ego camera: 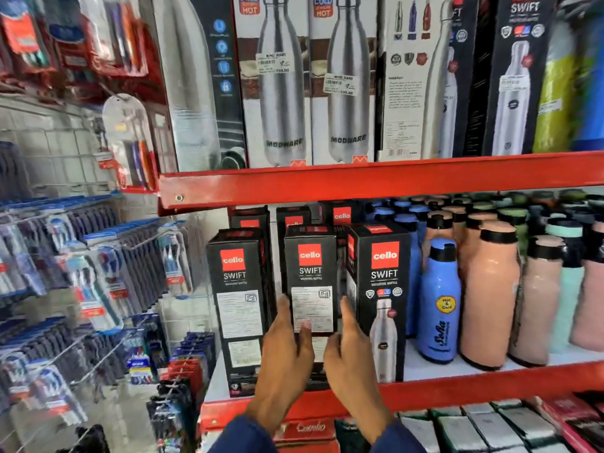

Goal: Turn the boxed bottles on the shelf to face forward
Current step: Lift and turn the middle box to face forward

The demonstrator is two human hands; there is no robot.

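Observation:
Three black Cello Swift bottle boxes stand at the front of the middle red shelf (457,385). The left box (240,299) and the middle box (310,279) show their white text labels. The right box (384,289) shows its bottle picture. My left hand (284,358) presses the middle box's left side, thumb on its front. My right hand (351,354) touches its right side, fingers in the gap beside the right box. Both hands clasp the middle box between them. More black boxes stand behind.
Loose blue (438,308), peach (488,299) and mint bottles crowd the shelf to the right. The upper shelf (359,181) carries tall steel-bottle boxes. Toothbrush packs (98,289) hang on a wire rack at left. Grey boxes (474,429) lie on the shelf below.

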